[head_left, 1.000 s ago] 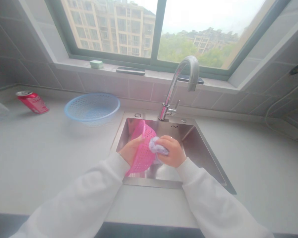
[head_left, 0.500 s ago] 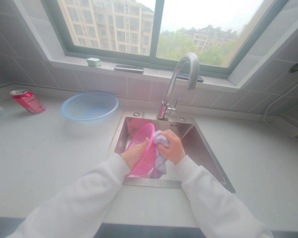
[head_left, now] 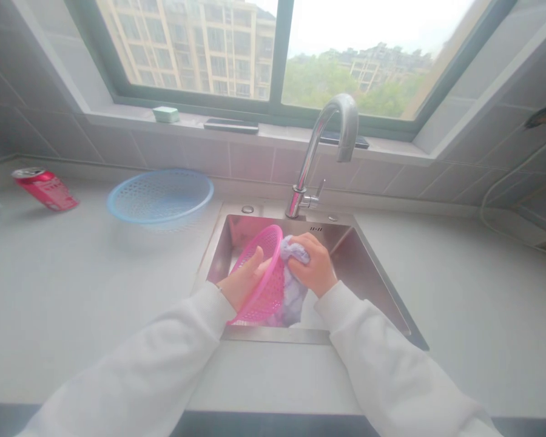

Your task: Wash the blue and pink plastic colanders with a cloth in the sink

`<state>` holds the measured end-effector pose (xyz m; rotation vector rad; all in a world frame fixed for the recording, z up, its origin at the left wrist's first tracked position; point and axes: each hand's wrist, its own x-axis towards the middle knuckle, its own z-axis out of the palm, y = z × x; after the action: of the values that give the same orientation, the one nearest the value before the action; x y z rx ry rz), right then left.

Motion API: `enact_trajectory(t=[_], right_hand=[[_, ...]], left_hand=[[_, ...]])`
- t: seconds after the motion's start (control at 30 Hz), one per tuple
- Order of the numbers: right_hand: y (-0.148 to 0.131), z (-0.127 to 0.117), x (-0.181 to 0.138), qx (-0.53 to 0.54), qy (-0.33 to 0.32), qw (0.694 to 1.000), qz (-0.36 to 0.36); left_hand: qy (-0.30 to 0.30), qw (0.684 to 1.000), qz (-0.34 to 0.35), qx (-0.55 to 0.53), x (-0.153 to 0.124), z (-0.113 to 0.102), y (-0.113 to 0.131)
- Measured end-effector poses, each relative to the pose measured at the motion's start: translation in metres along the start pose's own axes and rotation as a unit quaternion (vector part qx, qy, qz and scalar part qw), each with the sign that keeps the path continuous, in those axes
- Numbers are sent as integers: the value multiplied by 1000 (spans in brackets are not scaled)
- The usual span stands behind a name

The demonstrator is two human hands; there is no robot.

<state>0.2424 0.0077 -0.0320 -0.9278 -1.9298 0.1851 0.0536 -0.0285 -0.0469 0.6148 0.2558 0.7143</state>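
In the steel sink, my left hand (head_left: 243, 280) is shut on the rim of a tilted pink plastic colander (head_left: 269, 285), with its fingers curled over the edge. My right hand (head_left: 313, 266) grips a crumpled lilac cloth (head_left: 293, 288) and presses it against the colander's right side. The lower part of the cloth hangs below my fist, and part of it is hidden behind the mesh. White sleeves cover both my forearms.
A stainless steel sink (head_left: 368, 279) is set into a pale countertop (head_left: 73, 315), with a chrome faucet (head_left: 321, 142) arching above it. A blue plastic basket (head_left: 160, 197) and a red drink can (head_left: 45, 189) stand left of the sink. A green soap bar (head_left: 165, 114) sits on the windowsill.
The cloth now hangs lower and lies wider against the colander, and my right hand has moved up along its side. The whole view has drifted slightly.
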Motion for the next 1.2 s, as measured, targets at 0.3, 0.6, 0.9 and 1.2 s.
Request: enact_trajectory(t=[0.3,0.6,0.9,1.2], right_hand=[[-25,19,-17,-41,-75,965,-249],[-21,14,-14,-42,-37,986,-157],[-24,22,-17,-74,-23,981,-178],[38,0,3,24,83,943,322]], left_hand=[[16,999,1,-46,-3,1,8],[14,998,20,-55,-2,1,8],[39,999,34,-6,-6,0,7],[13,997,1,82,-12,-5,2]])
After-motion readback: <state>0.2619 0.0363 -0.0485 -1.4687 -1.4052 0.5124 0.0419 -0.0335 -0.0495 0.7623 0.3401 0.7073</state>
